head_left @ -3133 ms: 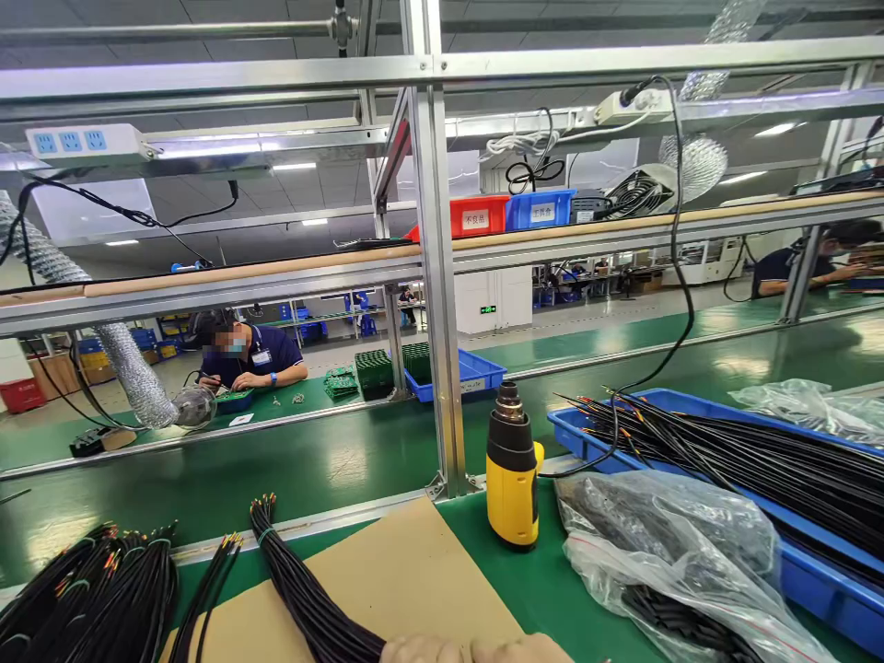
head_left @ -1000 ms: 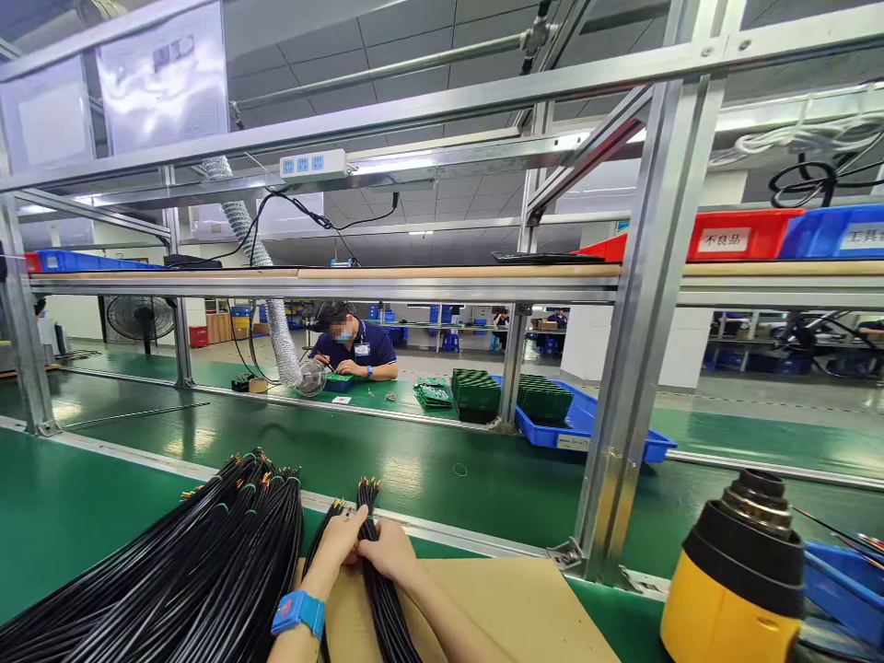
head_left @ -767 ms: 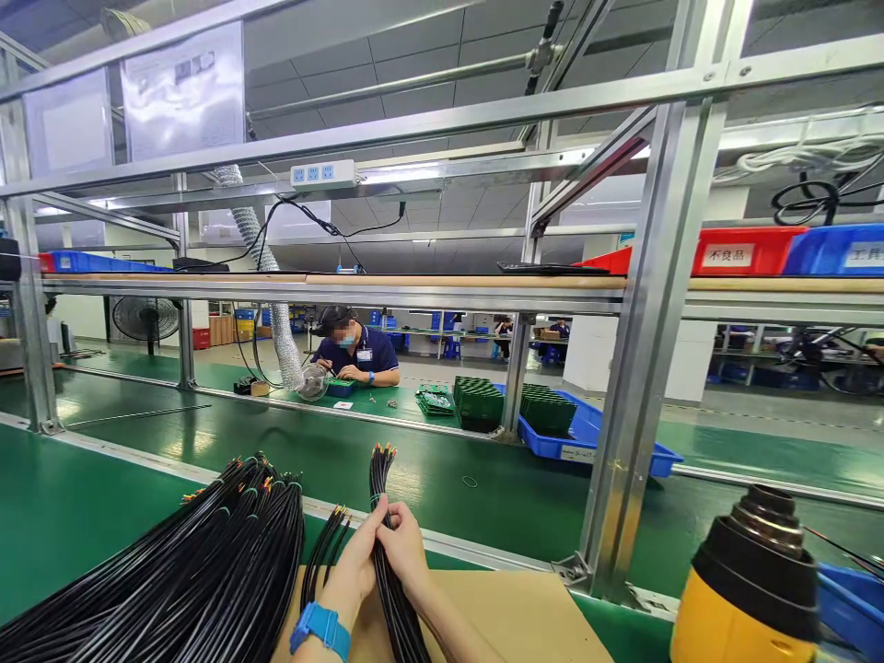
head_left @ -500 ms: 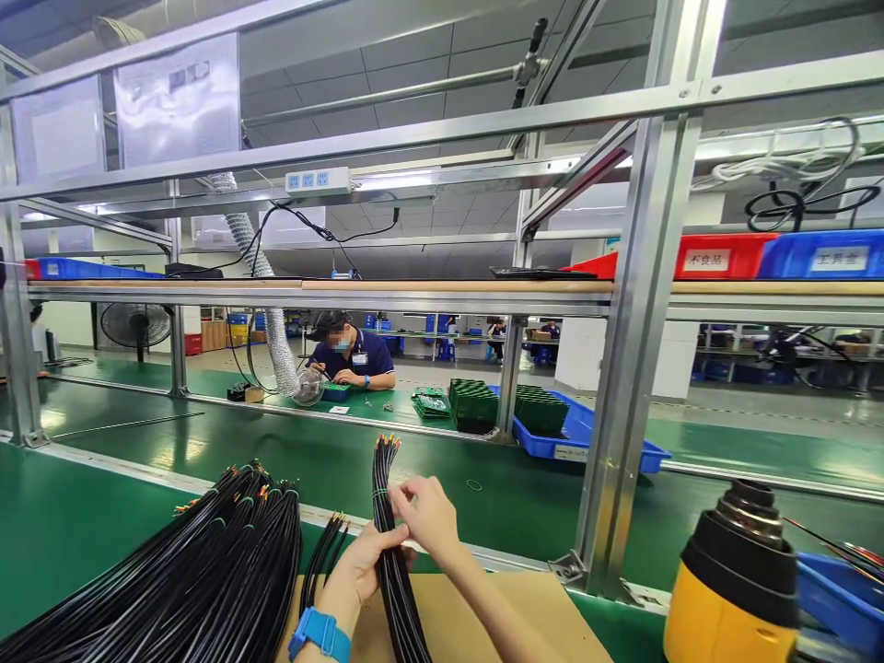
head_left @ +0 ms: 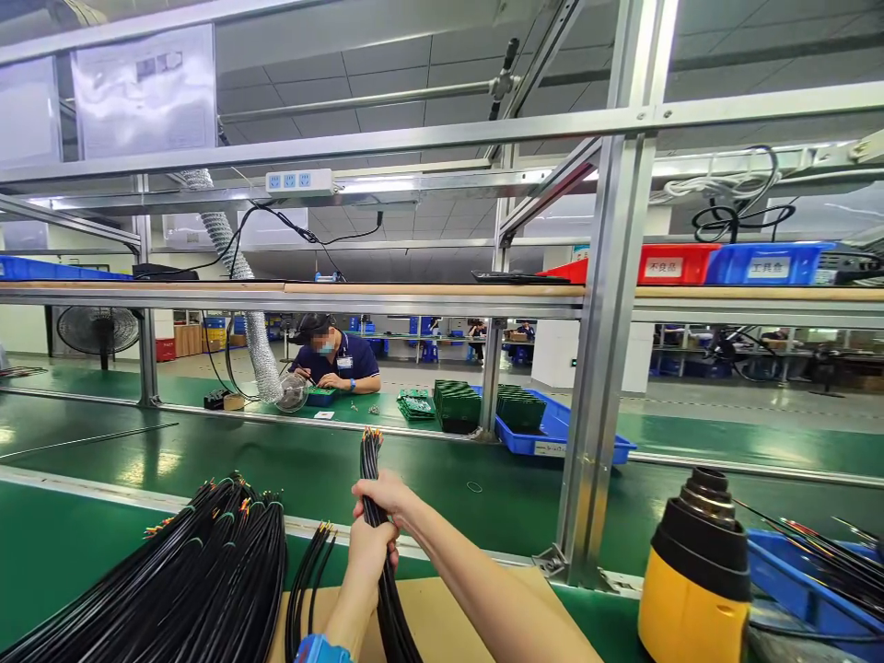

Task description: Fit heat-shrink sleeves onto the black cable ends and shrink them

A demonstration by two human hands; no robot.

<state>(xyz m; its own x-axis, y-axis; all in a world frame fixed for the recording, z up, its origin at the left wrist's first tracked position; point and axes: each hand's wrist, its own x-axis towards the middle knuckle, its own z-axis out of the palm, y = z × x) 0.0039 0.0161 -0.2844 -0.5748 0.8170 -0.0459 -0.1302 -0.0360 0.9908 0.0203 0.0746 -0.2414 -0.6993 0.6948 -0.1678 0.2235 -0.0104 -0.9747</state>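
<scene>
A bundle of black wires (head_left: 381,562) with orange-tipped ends stands nearly upright in my hands, its tips (head_left: 371,444) above my fingers. My right hand (head_left: 381,495) wraps around the bundle's upper part. Just below, my left hand (head_left: 367,558), with a blue wristband (head_left: 321,652), grips the same bundle. The bundle's lower end rests against a cardboard sheet (head_left: 428,631). To the left of my hands lie a thinner bunch of black wires (head_left: 308,575) and a large pile of black wire bundles (head_left: 207,575).
A yellow and black heat gun (head_left: 694,575) stands at the right, beside a blue tray of black wires (head_left: 780,575). An aluminium frame upright (head_left: 600,350) rises beyond. Across the green bench, a co-worker (head_left: 335,364) works near a blue tray of green circuit boards (head_left: 545,433).
My right hand has moved from pinching beside the bundle to wrapping around it above my left hand. The bundle has tilted slightly, and the view has swung a little to the right.
</scene>
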